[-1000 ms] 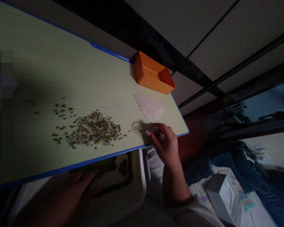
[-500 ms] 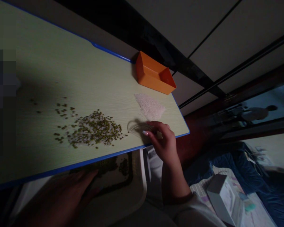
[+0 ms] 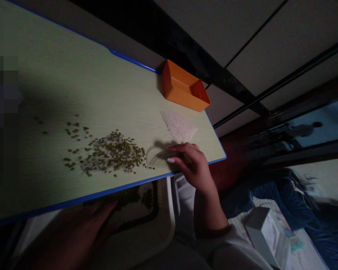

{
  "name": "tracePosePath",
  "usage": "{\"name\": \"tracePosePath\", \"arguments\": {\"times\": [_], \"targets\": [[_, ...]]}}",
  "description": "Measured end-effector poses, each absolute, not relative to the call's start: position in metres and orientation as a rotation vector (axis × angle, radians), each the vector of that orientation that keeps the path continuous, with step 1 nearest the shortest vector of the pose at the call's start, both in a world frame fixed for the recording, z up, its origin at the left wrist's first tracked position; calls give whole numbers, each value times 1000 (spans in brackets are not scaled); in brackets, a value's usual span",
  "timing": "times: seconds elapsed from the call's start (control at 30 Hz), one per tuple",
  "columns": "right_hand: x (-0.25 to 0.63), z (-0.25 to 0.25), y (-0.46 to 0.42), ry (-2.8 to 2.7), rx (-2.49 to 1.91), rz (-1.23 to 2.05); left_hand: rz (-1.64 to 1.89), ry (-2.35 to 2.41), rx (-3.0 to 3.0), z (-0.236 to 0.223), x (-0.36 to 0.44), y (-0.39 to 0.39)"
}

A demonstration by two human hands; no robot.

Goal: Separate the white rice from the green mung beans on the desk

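My right hand [image 3: 190,161] pinches a clear, round, cup-like piece [image 3: 159,159] between thumb and fingers, low over the board. Its rim touches or nearly touches the near end of a pile of green mung beans [image 3: 118,152] mixed with white grains. A smaller heap of white rice-like grains [image 3: 178,125] lies just beyond this hand. My left hand [image 3: 92,221], in shadow below the board's edge, is over a white tub [image 3: 169,217]; its fingers look stretched out and apart, and I see nothing in them. Dark green beans [image 3: 129,197] lie in the tub.
An orange open box [image 3: 186,88] stands at the far edge of the pale blue-edged board [image 3: 109,93]. Several stray beans [image 3: 76,129] lie left of the pile. To the right are a grey box [image 3: 267,232] and dark blue fabric [image 3: 304,210]. A person [image 3: 301,131] shows in the background.
My right hand has shifted slightly left, carrying the clear cup-like piece up against the bean pile. A few beans now lie by its rim. My left hand stays put.
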State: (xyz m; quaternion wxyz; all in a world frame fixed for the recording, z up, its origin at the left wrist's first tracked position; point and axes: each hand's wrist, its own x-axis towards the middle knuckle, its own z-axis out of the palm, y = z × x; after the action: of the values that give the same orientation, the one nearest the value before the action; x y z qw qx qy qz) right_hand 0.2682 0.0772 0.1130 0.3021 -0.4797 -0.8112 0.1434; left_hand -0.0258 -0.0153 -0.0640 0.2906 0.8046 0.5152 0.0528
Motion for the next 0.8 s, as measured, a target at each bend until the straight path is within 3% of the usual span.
{"name": "tracePosePath", "arguments": {"times": [0.37, 0.8], "targets": [[276, 119, 69, -2181, -1286, 373, -53, 1379, 2109, -40, -19, -8], [279, 126, 61, -2199, -1250, 418, 47, 1354, 2153, -55, -23, -11]]}}
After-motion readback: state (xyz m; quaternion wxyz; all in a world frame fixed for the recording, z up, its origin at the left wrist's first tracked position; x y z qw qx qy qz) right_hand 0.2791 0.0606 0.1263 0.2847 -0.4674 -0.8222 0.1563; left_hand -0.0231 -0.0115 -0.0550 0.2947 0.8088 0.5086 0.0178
